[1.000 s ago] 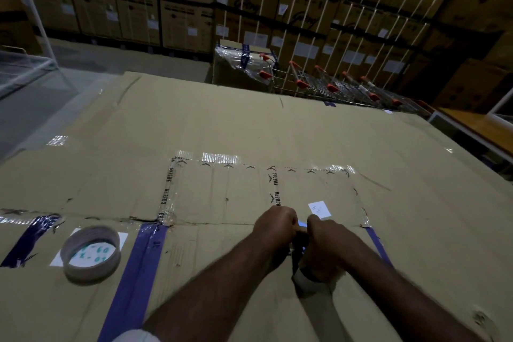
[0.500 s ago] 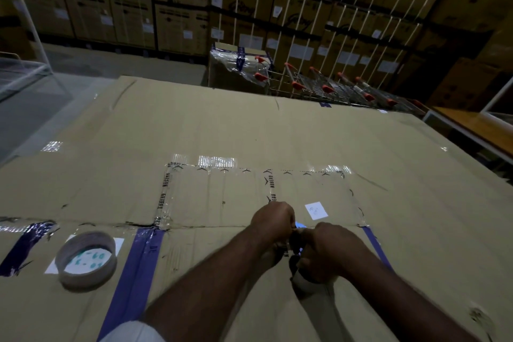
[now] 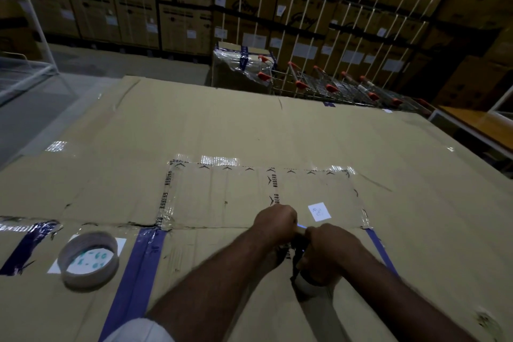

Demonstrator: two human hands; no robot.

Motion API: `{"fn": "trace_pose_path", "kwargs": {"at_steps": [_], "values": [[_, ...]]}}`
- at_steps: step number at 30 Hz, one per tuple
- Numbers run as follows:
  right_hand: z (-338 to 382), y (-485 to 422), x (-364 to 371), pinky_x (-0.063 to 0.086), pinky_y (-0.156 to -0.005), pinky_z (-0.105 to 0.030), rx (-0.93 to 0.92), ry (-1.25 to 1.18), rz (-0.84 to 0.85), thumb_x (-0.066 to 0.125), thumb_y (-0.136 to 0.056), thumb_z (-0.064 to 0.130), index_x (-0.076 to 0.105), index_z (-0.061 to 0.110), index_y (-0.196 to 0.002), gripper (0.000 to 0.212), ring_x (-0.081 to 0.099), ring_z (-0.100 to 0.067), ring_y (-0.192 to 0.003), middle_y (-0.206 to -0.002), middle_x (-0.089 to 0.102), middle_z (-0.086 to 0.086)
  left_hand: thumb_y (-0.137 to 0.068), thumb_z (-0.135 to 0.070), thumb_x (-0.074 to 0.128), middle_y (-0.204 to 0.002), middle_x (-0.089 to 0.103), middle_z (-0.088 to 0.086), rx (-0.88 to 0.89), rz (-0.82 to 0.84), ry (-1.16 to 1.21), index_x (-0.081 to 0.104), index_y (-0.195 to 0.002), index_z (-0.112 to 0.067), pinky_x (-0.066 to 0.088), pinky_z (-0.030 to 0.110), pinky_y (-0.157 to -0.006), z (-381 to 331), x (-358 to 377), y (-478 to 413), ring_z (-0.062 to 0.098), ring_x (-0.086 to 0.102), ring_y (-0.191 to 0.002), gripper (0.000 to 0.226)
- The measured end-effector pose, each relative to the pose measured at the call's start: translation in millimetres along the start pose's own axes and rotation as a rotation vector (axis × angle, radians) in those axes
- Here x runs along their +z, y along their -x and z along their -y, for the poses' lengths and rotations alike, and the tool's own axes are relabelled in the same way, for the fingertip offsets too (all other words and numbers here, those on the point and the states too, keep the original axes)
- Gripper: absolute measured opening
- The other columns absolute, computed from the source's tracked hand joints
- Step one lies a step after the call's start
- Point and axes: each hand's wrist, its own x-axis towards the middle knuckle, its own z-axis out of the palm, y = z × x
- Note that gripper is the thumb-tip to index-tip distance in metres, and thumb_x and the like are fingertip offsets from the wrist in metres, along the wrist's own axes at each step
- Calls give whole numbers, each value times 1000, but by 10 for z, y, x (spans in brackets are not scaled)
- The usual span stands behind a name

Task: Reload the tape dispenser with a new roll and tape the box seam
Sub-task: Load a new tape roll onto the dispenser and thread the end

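Although both hands crowd it, the tape dispenser (image 3: 298, 251) shows as a dark sliver between them, held just above the box (image 3: 249, 130) and close to the seam (image 3: 216, 228). The right hand (image 3: 330, 247) has its grip wrapped round the handle end. The left hand (image 3: 274, 221) is clenched on the far end, though I cannot tell whether it grasps the frame or a loose strip. Light and rigid, the dispenser should turn easily, but its cutter edge is best avoided, so the handle and side plate look the safest holds. Any strip it feeds will be thin, sticky and quick to fold on itself — pinch only the free end. A tape ring (image 3: 89, 276) lies on the box well apart to the left — full or spent, I cannot say.
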Motion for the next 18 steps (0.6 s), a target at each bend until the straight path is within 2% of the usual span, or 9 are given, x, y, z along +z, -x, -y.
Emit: {"fn": "trace_pose_path", "kwargs": {"at_steps": [2,6,11,15,18], "values": [[22,19,10,49,-68,-30,14,-11,-3,71,-71,49,57,22,-114,53,60,-20,-81,-101,65,-2,-77,-15,63,-98,69,12,-4,5,1,70,-89,-15,44,32,-68,-2,10,-9,33,65,-91,14],[116,118,161,51,-87,-40,84,-59,23,71,-63,51,45,25,-121,69,58,-25,-106,-114,57,-3,-80,-23,62,-101,70,12,-4,7,24,71,-94,-14,42,30,-69,-2,22,-12,34,63,-94,19],[191,209,316,50,-82,-40,136,-106,-61,64,-69,36,42,26,-121,57,51,-26,-108,-114,48,-4,-77,-23,61,-99,70,10,4,9,36,71,-92,-15,40,29,-67,24,42,-8,32,64,-93,20],[171,234,391,51,-82,-43,121,-98,-92,65,-69,39,38,26,-128,67,45,-25,-110,-120,44,-5,-78,-20,62,-102,70,10,14,27,24,71,-96,-14,40,30,-68,44,24,-11,31,64,-95,21],[163,256,456,48,-92,-51,108,-129,-98,65,-70,39,27,32,-138,79,36,-30,-125,-137,36,-9,-74,-17,62,-97,70,10,21,38,22,71,-92,-12,41,30,-66,51,5,2,31,64,-91,20]]}}
